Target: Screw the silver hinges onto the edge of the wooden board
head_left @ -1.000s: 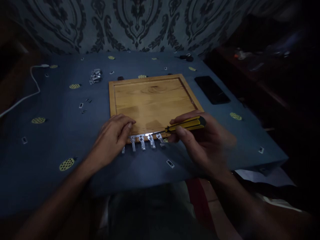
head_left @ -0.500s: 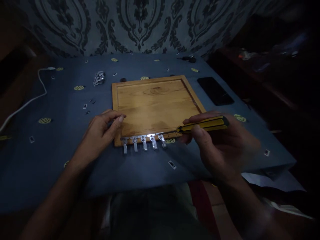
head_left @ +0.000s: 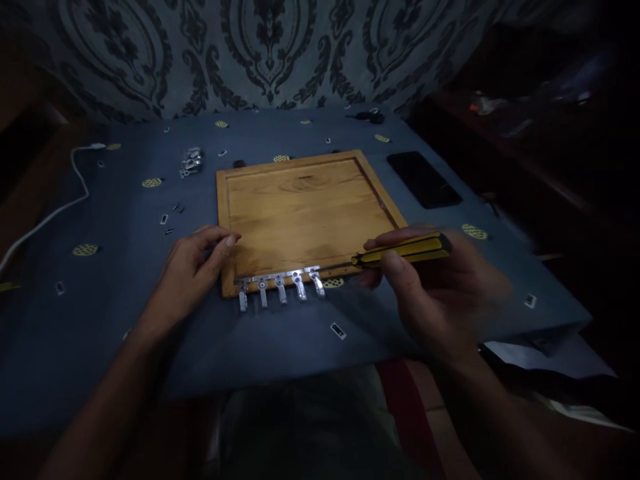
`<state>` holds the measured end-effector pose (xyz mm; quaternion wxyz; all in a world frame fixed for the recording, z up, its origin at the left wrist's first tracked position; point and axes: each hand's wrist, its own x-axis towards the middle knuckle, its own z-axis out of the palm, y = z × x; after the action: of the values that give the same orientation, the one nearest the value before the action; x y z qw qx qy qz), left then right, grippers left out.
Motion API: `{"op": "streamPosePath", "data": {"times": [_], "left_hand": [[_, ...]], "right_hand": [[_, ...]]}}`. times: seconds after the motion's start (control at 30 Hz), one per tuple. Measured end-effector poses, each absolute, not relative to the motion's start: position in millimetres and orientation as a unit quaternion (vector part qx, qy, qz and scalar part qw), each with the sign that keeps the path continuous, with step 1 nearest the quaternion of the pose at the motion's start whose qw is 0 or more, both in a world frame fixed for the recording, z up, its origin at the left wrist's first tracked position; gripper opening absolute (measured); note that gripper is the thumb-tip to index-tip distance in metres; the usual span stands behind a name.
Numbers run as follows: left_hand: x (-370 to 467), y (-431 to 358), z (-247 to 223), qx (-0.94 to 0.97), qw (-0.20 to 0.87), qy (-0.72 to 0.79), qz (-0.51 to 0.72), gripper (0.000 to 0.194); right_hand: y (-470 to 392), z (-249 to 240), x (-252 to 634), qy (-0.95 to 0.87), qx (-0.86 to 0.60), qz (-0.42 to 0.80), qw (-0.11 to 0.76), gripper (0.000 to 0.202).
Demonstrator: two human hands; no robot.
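Observation:
A wooden board with a raised frame (head_left: 300, 220) lies flat on the blue tablecloth. Along its near edge sits a row of several silver metal hooks (head_left: 281, 288), their curved ends hanging past the frame. My right hand (head_left: 430, 287) is wrapped around the yellow and black handle of a screwdriver (head_left: 403, 251). Its shaft points left and reaches the rightmost hook; whether the tip touches a screw cannot be made out. At the board's left edge, my left hand (head_left: 193, 270) rests with thumb and forefinger apart, fingertips by the frame, holding nothing.
Behind my left hand lie a few small dark screws (head_left: 175, 212) and a pile of silver hooks (head_left: 191, 162). A black phone (head_left: 424, 179) is right of the board. A dark tool (head_left: 369, 117) lies at the back, and a white cable (head_left: 80, 173) runs along the left.
The view has shifted slightly, so the board and hooks appear a little further left. Both hands keep nearly the same pose, the screwdriver still in the right one.

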<state>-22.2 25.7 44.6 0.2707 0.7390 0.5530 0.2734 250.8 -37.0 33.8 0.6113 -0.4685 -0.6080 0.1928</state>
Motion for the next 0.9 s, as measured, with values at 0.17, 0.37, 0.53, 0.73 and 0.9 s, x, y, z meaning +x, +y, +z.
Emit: {"op": "streamPosePath", "data": {"times": [0.17,0.37,0.53,0.73,0.9], "left_hand": [[-21,27,42,0.742,0.268,0.554,0.267,0.035],[-20,28,40,0.744,0.261,0.554,0.267,0.033],[-19,28,40,0.746,0.257,0.558,0.259,0.035],[-14,23,43,0.769,0.239,0.517,0.290,0.020],[2,11,43,0.845,0.179,0.415,0.286,0.032]], "right_hand": [[-37,30,255,-0.605,-0.461,0.202,0.617,0.007],[-38,31,256,-0.588,-0.471,0.209,0.623,0.005],[-38,32,258,-0.580,-0.465,0.225,0.630,0.006],[-37,30,260,-0.578,-0.455,0.227,0.638,0.006],[-39,30,262,-0.575,-0.453,0.229,0.642,0.008]]}}
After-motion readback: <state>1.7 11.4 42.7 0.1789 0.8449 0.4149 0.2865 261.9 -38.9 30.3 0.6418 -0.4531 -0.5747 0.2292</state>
